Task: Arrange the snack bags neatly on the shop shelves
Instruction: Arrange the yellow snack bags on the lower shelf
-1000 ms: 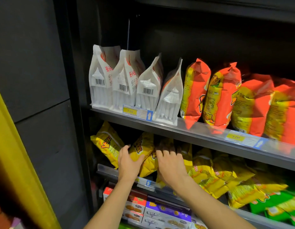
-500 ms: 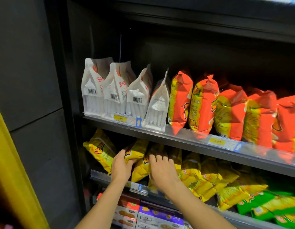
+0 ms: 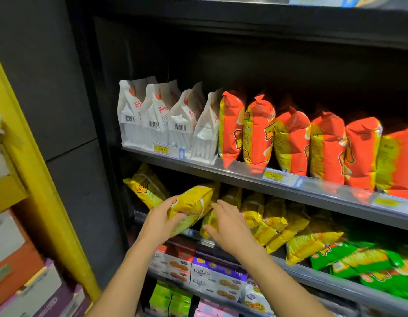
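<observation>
Head view. Shows the left hand (image 3: 159, 221) clamped on the lower end of a yellow bag (image 3: 191, 202), fingers curled beneath it, thumb on its near face. Catches the bag raised and tilted, out in front of the yellow row (image 3: 274, 220) on the second shelf (image 3: 299, 272), between the leftmost bag (image 3: 145, 186) and the rest. Leaves the right hand (image 3: 228, 227) spread and relaxed just beside it, gripping nothing; cannot tell whether its fingertips touch the bags behind. Takes in, on the shelf above, white bags (image 3: 152, 115) and orange bags (image 3: 290, 138) standing in line, and, lower right, green bags (image 3: 358, 259) slumped over the rail.

Looks light and air-puffed, judging by the pillow shape: soft, crinkly film, probably slick under the fingers, with contents likely brittle. Best taken by the sides or the sealed ends, loosely, never squeezed across the belly. Seems apt to flop or slide forward once stood up, so worth bracing against a neighbour, with the free hand steadying the row.
</observation>
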### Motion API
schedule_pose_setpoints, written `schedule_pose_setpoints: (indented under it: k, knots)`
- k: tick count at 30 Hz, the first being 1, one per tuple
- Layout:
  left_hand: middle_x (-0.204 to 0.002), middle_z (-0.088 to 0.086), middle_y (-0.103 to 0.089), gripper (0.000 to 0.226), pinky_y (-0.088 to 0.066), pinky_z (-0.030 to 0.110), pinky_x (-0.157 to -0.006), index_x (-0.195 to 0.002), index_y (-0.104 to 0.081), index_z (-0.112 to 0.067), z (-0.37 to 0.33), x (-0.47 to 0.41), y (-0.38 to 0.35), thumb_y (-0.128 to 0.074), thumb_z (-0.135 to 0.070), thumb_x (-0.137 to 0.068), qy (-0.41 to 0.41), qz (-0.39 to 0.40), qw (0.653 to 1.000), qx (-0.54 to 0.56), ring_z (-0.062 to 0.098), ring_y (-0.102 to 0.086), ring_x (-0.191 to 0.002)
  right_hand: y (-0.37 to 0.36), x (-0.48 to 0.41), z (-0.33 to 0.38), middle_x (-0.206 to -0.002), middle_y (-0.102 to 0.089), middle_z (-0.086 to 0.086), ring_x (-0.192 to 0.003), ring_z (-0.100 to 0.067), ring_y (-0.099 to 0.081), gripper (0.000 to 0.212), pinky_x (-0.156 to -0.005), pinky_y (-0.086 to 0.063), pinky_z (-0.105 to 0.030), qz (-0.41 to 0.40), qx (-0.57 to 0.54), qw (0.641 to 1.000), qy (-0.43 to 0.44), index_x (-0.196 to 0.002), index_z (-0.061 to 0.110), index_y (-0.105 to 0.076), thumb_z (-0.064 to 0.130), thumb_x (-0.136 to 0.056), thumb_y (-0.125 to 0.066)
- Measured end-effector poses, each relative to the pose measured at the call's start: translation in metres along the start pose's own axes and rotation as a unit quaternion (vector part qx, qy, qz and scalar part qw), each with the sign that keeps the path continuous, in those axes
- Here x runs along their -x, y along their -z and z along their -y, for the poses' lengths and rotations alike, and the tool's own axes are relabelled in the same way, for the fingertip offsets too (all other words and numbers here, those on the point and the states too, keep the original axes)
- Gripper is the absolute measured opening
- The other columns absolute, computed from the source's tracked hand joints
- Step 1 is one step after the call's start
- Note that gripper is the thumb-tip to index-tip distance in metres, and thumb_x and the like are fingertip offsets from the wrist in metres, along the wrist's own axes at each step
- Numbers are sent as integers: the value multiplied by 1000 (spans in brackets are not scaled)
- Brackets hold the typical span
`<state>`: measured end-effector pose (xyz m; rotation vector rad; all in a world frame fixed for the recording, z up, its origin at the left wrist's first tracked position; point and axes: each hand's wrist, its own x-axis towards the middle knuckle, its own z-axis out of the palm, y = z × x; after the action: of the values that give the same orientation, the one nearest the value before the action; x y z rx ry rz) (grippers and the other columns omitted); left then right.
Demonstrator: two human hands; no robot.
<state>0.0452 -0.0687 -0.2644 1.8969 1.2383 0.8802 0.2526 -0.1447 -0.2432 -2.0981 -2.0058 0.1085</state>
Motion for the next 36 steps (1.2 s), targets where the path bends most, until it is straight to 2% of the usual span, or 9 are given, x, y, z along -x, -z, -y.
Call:
schedule_pose_setpoints:
  k: [4,10,16,21,24,27,29,32,36]
  knots:
    - [-124,-18,-74,55,-55,47,-105,-137,-63,-42,-12,32,2,-71,-59,-85,11,44,998,36,7,-68,-119,12,21,-14,-163,-40,1,-151,-21,-34,75,-123,-31,-36,-28,-100,994,18,-158,21,-41,55,-97,-67]
    - [-123,-12,-75,25,-58,38,-100,-127,-69,-34,-58,77,7,-68,-31,-102,26,68,987,141,5,-71,-114,32,51,-25,-158,-47,10,-142,-12,-47,87,-115,-43,-35,-25,-254,967,-21,-158,27,-41,61,-86,-76]
    - [-126,-5,-77,38,-54,41,-102,-130,-68,-30,-91,100,4,-56,-46,-98,73,112,956,263,15,-73,-118,41,73,-20,-124,-76,9,-116,-11,-72,61,-107,-55,-48,40,-554,831,-34,-132,25,-64,50,-79,-80]
    - [-123,-7,-78,37,-57,35,-92,-133,-64,-33,-109,104,-7,-50,-49,-104,103,109,945,290,13,-75,-114,33,89,-2,-123,-77,-12,-111,-27,-76,50,-91,-63,-41,72,-741,662,-79,-134,12,-63,34,-89,-67]
    - [-121,-11,-78,39,-57,31,-85,-130,-65,-38,-115,104,-7,-46,-57,-102,109,115,949,274,9,-75,-110,28,94,2,-125,-75,-16,-114,-31,-74,54,-89,-64,-41,48,-770,629,-98,-138,7,-62,35,-91,-66]
    - [-128,-9,-76,55,-53,44,-102,-129,-70,-43,-116,102,-9,-34,-71,-99,143,124,935,298,14,-70,-122,24,98,1,-123,-76,-15,-112,-32,-75,54,-88,-64,-45,27,-787,604,-124,-136,9,-64,38,-90,-67]
    - [-130,-2,-75,69,-52,51,-106,-139,-66,-33,-115,100,-9,-24,-73,-102,171,98,909,368,20,-67,-127,20,102,-2,-123,-76,-17,-111,-34,-75,58,-86,-63,-47,20,-808,568,-155,-135,10,-66,43,-87,-71]
    - [-126,6,-77,75,-56,47,-92,-139,-61,-16,-118,100,-4,-25,-72,-102,218,58,860,459,25,-72,-119,9,110,-11,-134,-70,-22,-120,-39,-70,86,-94,-59,-54,37,-839,514,-175,-140,12,-65,59,-71,-87]
    - [-131,9,-75,76,-54,53,-101,-140,-60,-15,-124,102,-2,-29,-72,-101,231,81,851,465,30,-69,-125,3,118,-18,-129,-72,-23,-104,-35,-77,74,-75,-65,-46,41,-856,484,-179,-140,10,-64,56,-83,-64]
